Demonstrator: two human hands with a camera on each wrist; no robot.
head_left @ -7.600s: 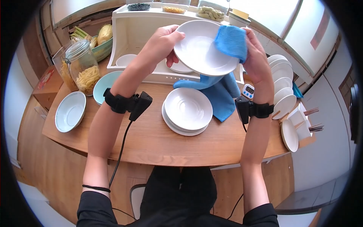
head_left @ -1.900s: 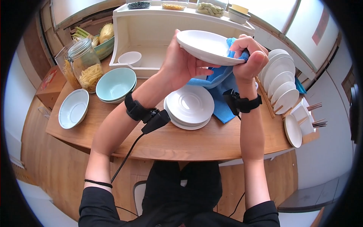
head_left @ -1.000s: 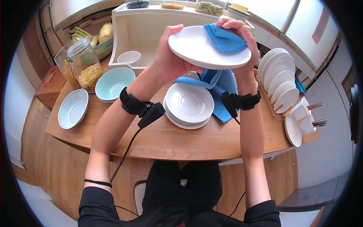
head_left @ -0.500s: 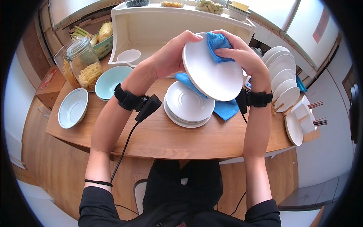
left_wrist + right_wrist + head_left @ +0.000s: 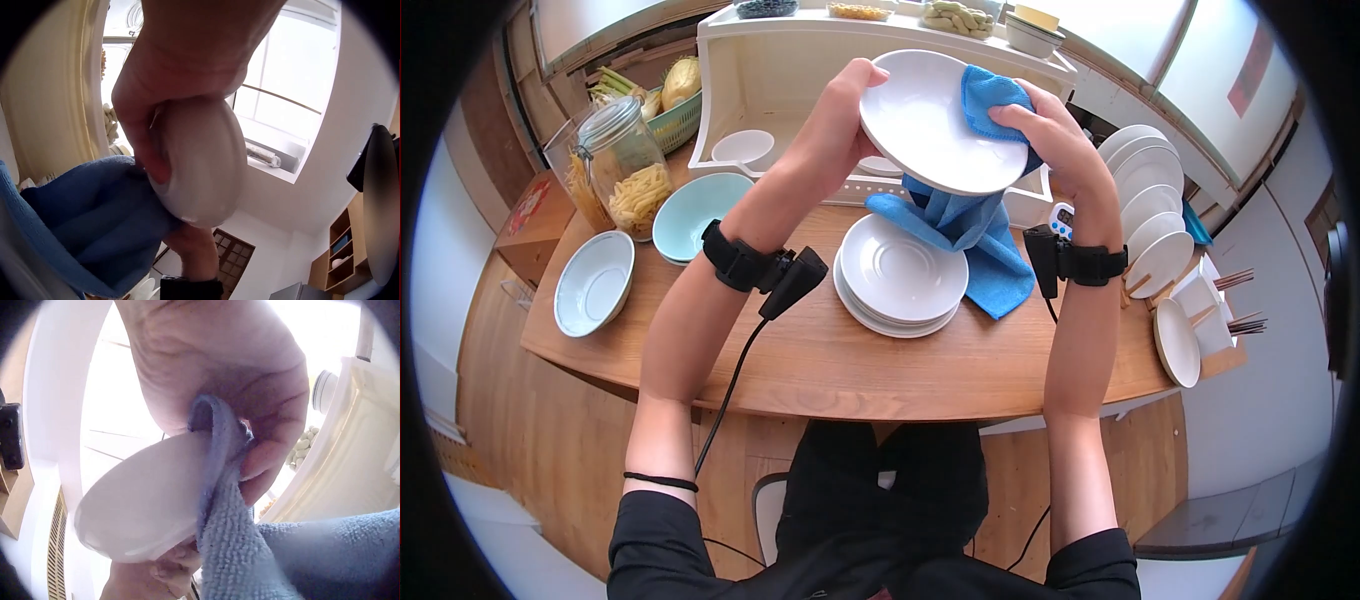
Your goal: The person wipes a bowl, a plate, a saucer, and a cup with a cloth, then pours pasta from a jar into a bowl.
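Note:
A white plate (image 5: 930,130) is held up above the table, its inner face tilted toward me. My left hand (image 5: 838,122) grips its left rim, thumb on top and fingers underneath, as the left wrist view shows. At the right rim, my right hand (image 5: 1062,140) pinches the plate through a blue cloth (image 5: 234,506), thumb over the fold. The rest of the cloth hangs below the plate onto the table. Just under it stands a stack of white plates (image 5: 903,270), beside the cloth's lower end.
Pale blue bowls (image 5: 695,215) and a pasta jar (image 5: 625,180) stand at the left. Behind is a cream shelf (image 5: 800,80) with a small white bowl (image 5: 744,148). On the right are a rack of upright plates (image 5: 1148,200), a timer (image 5: 1061,220) and a chopstick holder (image 5: 1200,310).
The plate has turned and tipped between the two hands, and since half a second ago it has risen away from the stack. The cloth-holding right hand has shifted to the plate's right rim.

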